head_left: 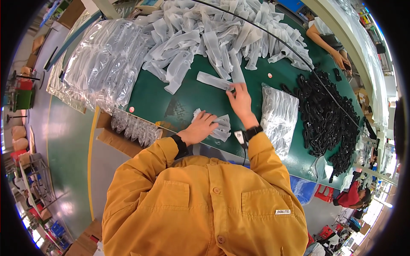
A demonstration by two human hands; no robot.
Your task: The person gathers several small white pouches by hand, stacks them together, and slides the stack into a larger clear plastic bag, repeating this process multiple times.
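Two hands apart: left hand [200, 127] flat on pouch stack [218, 126], right hand [240, 101] fingertips on single pouch [215, 80].

A long green-topped worktable [162, 96] is seen running across the room. Grey-green painted floor [68, 141] marked with a yellow line [90, 158] is visible at the left, where metal-framed chairs [36, 170] are placed. Red crates [324, 193] are stacked at the lower right, where bright daylight is let in.

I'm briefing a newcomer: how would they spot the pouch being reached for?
On the green table, look below the big heap of pouches. The right hand touches one flat pouch; unlike the others, it lies alone.
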